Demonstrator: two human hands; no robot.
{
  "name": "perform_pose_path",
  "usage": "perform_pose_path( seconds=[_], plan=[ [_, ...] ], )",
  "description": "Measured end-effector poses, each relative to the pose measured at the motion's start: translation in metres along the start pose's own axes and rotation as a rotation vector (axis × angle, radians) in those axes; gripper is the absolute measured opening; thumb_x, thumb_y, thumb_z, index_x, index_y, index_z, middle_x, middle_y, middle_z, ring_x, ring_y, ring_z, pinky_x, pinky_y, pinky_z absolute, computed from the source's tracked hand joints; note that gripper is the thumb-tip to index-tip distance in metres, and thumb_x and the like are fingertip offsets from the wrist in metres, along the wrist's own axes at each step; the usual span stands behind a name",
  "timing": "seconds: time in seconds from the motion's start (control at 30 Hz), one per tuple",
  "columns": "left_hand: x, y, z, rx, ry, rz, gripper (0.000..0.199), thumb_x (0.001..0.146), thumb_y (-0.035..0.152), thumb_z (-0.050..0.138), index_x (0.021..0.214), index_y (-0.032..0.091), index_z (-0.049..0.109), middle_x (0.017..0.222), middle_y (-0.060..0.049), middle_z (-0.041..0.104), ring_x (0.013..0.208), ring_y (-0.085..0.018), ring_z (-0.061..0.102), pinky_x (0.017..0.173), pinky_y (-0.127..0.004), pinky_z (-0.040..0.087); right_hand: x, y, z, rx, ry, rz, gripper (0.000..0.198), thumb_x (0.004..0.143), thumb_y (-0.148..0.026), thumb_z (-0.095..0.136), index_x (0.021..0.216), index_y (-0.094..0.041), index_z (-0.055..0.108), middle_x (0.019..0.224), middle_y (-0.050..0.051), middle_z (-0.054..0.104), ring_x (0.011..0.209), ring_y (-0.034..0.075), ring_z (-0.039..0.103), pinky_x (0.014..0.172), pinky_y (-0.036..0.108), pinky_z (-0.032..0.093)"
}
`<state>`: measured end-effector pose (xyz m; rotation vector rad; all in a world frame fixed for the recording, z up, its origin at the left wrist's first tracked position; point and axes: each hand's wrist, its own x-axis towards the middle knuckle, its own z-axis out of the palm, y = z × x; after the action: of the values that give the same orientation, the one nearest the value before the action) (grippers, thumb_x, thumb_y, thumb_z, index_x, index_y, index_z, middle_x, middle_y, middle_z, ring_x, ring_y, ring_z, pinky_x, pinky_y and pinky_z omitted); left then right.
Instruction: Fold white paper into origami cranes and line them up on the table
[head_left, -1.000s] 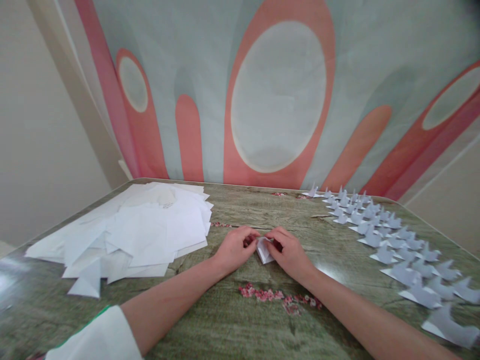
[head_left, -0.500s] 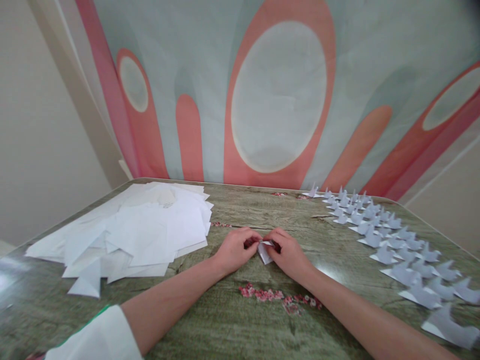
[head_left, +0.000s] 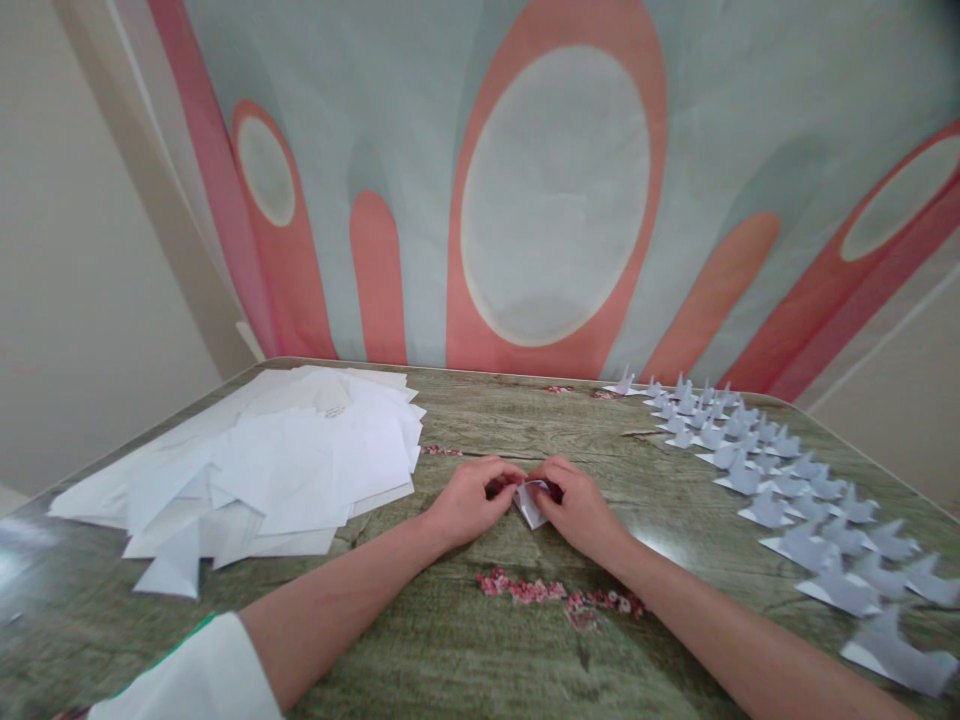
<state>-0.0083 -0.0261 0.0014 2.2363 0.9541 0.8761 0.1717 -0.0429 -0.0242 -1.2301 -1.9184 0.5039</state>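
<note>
A small folded piece of white paper (head_left: 531,506) is held between my two hands near the middle of the table. My left hand (head_left: 478,498) pinches its upper left corner between thumb and fingertips. On the other side, my right hand (head_left: 576,505) grips the paper, thumb in front and fingers curled behind it. The paper's lower point hangs free, and its upper edge is partly covered by my fingers.
A spread pile of white paper sheets (head_left: 300,460) covers the table's left side, with a folded triangle (head_left: 174,565) at its near edge. Rows of folded paper birds (head_left: 769,508) stand along the right. The wood-patterned table (head_left: 420,640) meets a printed backdrop (head_left: 697,300).
Both hands stay in nearly the same place. The folded paper's upper flap has shifted slightly between the fingers, and the view has moved a little.
</note>
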Motion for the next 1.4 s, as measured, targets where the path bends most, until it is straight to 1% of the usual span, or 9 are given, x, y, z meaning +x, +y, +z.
perform_pose_path(
  seconds=[0.13,0.27,0.47,0.53,0.7,0.83,1.0,1.4],
  plan=[
    [0.001,-0.001,0.001,-0.027,0.000,-0.014,0.024,0.074,0.008,0.048,0.090,0.017,0.064,0.083,-0.002,0.064,0.076,-0.012,0.058,0.072,-0.023,0.046,0.000,0.001,0.000,0.004,0.009,0.000,0.018,0.074,-0.008,0.050,0.080,-0.018,0.064,0.076,0.002,0.055,0.071,0.014,0.052,0.064,0.026,0.041],
    [0.001,-0.003,0.002,-0.079,-0.020,-0.051,0.028,0.072,0.005,0.048,0.092,0.016,0.063,0.085,-0.002,0.064,0.075,-0.012,0.060,0.069,-0.021,0.048,0.000,-0.001,0.000,0.016,0.016,0.004,0.019,0.074,-0.008,0.050,0.080,-0.018,0.064,0.076,0.002,0.056,0.070,0.014,0.052,0.063,0.026,0.040],
    [0.003,-0.008,0.002,-0.047,0.008,-0.095,0.023,0.074,0.009,0.051,0.090,0.017,0.064,0.084,-0.001,0.065,0.077,-0.013,0.060,0.073,-0.024,0.047,-0.001,-0.003,-0.002,0.020,0.003,0.005,0.019,0.075,-0.008,0.049,0.080,-0.019,0.065,0.076,0.002,0.055,0.070,0.014,0.052,0.063,0.026,0.040],
    [0.004,-0.009,0.002,-0.024,0.009,-0.090,0.020,0.074,0.011,0.054,0.089,0.018,0.064,0.084,-0.001,0.065,0.077,-0.014,0.059,0.073,-0.025,0.047,0.000,-0.003,-0.001,0.018,0.006,0.003,0.018,0.075,-0.009,0.050,0.079,-0.019,0.064,0.075,0.002,0.055,0.069,0.014,0.052,0.062,0.026,0.040],
    [0.005,-0.009,0.000,0.036,-0.021,-0.027,0.013,0.077,0.017,0.056,0.086,0.019,0.066,0.081,-0.002,0.064,0.078,-0.015,0.057,0.074,-0.026,0.044,0.000,0.000,0.000,0.015,0.013,-0.002,0.015,0.077,-0.012,0.051,0.078,-0.019,0.064,0.075,0.002,0.056,0.068,0.014,0.052,0.061,0.025,0.040],
    [0.005,-0.011,0.001,0.028,-0.020,-0.001,0.011,0.078,0.017,0.056,0.081,0.018,0.067,0.080,-0.002,0.063,0.078,-0.015,0.056,0.075,-0.025,0.043,0.000,0.000,0.000,0.008,0.008,0.003,0.013,0.078,-0.014,0.051,0.077,-0.018,0.064,0.074,0.002,0.055,0.068,0.014,0.052,0.061,0.025,0.040],
    [0.007,-0.012,0.002,-0.001,-0.031,-0.001,0.011,0.077,0.017,0.058,0.081,0.019,0.068,0.081,-0.003,0.063,0.079,-0.015,0.056,0.076,-0.026,0.043,0.000,-0.002,-0.001,0.015,0.004,0.000,0.013,0.079,-0.015,0.051,0.076,-0.019,0.064,0.073,0.002,0.055,0.069,0.014,0.052,0.061,0.026,0.040],
    [0.008,-0.014,0.003,-0.033,-0.035,-0.017,0.013,0.076,0.017,0.058,0.081,0.020,0.070,0.079,-0.002,0.063,0.078,-0.015,0.057,0.075,-0.025,0.044,0.000,-0.001,-0.001,0.018,-0.006,0.013,0.015,0.078,-0.012,0.051,0.079,-0.019,0.064,0.075,0.002,0.055,0.069,0.014,0.052,0.061,0.025,0.040]
  ],
)
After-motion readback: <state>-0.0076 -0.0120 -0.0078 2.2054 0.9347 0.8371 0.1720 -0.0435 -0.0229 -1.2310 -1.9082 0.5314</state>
